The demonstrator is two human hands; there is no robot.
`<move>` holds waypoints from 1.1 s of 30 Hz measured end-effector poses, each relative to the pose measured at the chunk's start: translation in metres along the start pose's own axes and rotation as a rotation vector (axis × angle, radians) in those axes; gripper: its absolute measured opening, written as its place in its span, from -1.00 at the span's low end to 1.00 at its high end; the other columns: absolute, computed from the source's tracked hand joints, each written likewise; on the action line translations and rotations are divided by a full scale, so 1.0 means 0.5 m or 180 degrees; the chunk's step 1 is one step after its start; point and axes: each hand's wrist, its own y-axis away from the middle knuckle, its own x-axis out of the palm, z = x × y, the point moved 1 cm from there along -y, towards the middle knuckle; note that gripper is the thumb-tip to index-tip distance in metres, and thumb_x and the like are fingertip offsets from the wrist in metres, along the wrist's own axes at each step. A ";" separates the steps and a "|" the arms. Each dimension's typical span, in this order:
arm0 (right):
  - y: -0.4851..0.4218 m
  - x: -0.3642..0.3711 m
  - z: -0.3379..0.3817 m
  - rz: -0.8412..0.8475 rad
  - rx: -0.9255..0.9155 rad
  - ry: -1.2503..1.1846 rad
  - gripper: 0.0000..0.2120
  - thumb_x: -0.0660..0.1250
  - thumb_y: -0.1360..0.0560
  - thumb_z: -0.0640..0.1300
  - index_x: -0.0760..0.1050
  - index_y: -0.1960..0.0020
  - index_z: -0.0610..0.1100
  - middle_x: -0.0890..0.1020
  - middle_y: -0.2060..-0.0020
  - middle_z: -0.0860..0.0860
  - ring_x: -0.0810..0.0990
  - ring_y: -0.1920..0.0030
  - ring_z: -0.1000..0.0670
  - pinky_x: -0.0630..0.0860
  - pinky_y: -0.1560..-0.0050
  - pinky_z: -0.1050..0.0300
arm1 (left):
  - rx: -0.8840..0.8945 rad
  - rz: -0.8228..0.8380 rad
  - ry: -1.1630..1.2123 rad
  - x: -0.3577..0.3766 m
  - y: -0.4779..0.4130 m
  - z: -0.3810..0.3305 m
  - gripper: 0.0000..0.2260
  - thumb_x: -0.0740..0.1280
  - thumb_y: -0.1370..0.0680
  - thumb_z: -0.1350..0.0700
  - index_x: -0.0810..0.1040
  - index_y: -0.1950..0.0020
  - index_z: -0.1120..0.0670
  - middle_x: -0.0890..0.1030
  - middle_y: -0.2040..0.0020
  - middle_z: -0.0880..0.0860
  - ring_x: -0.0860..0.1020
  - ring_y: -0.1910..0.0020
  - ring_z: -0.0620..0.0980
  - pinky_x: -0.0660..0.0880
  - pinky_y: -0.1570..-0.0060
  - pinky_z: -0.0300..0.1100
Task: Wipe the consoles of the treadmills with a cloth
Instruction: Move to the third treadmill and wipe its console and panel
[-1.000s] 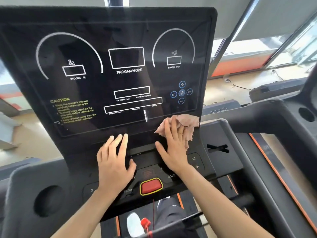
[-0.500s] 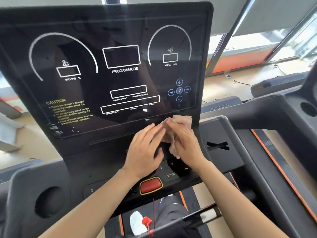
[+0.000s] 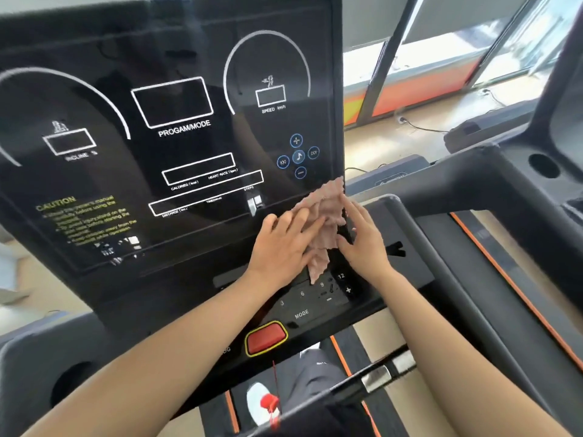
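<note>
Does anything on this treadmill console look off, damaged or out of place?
One oddity: the label under the middle box of the console reads PROGAM/MODE, missing an R. Otherwise nothing looks cracked or spilled; the pink cloth is just bunched at the screen's lower right corner.

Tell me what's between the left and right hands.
The cloth: it hangs crumpled against the lower right corner of the console, with the left hand laid on it and the right hand at its other edge. Head view.
</note>
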 end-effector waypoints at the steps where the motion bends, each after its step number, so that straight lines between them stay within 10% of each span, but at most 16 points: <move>1: 0.007 0.005 -0.006 0.0078 -0.0017 -0.0026 -0.18 0.43 -0.52 -0.30 0.18 -0.62 0.20 0.38 -0.52 0.15 0.40 -0.48 0.10 0.50 -0.41 -0.06 | 0.0057 0.0005 -0.0036 0.005 -0.007 -0.003 -0.36 0.26 -0.59 -0.31 0.26 -0.61 -0.10 0.34 -0.47 0.07 0.33 -0.27 0.11 0.30 -0.17 0.04; 6: 0.018 0.011 -0.007 0.0044 -0.0023 -0.0155 -0.19 0.44 -0.52 -0.31 0.19 -0.62 0.15 0.44 -0.48 0.12 0.41 -0.43 0.20 0.41 -0.43 0.16 | 0.0518 -0.0047 -0.0166 0.018 -0.044 0.000 -0.37 0.25 -0.67 -0.06 0.06 -0.67 0.06 0.01 -0.69 0.11 0.07 -0.64 0.16 0.12 -0.58 0.15; 10: 0.017 0.006 -0.020 -0.0002 0.0183 -0.0320 -0.28 0.40 -0.53 -0.34 0.29 -0.59 0.07 0.53 -0.39 0.12 0.48 -0.35 0.26 0.49 -0.40 0.14 | 0.1330 -0.0303 -0.0287 0.006 -0.074 0.009 -0.46 0.24 -0.68 0.07 0.19 -0.64 0.08 0.18 -0.67 0.12 0.15 -0.65 0.19 0.03 -0.62 0.17; 14: 0.023 -0.002 -0.030 0.0038 0.0411 -0.0521 -0.25 0.28 -0.55 -0.46 0.28 -0.58 0.12 0.54 -0.30 0.27 0.53 -0.29 0.30 0.45 -0.27 0.44 | 0.1702 0.0031 -0.0327 0.023 -0.085 0.022 -0.47 0.17 -0.71 0.01 0.13 -0.67 0.05 -0.02 -0.68 0.16 -0.17 -0.66 0.20 -0.15 -0.64 0.15; 21: 0.033 0.014 -0.024 0.0156 0.0285 -0.0074 -0.24 0.32 -0.58 -0.30 0.14 -0.64 0.17 0.39 -0.50 0.10 0.38 -0.46 0.09 0.42 -0.48 -0.02 | 0.1421 0.0210 -0.0479 0.018 -0.006 0.078 -0.46 0.08 -0.72 -0.01 0.05 -0.68 0.05 0.00 -0.69 0.14 -0.07 -0.68 0.17 -0.14 -0.64 0.14; 33: 0.067 0.063 0.018 0.0123 0.0386 0.0643 -0.34 0.34 -0.62 0.03 0.15 -0.64 0.15 0.04 -0.67 -0.08 0.16 -0.58 -0.24 0.28 -0.52 -0.24 | 0.0981 0.0402 -0.0191 -0.035 0.171 0.186 -0.51 0.08 -0.72 -0.12 0.20 -0.65 -0.02 0.19 -0.66 0.05 0.11 -0.67 0.15 0.12 -0.62 0.15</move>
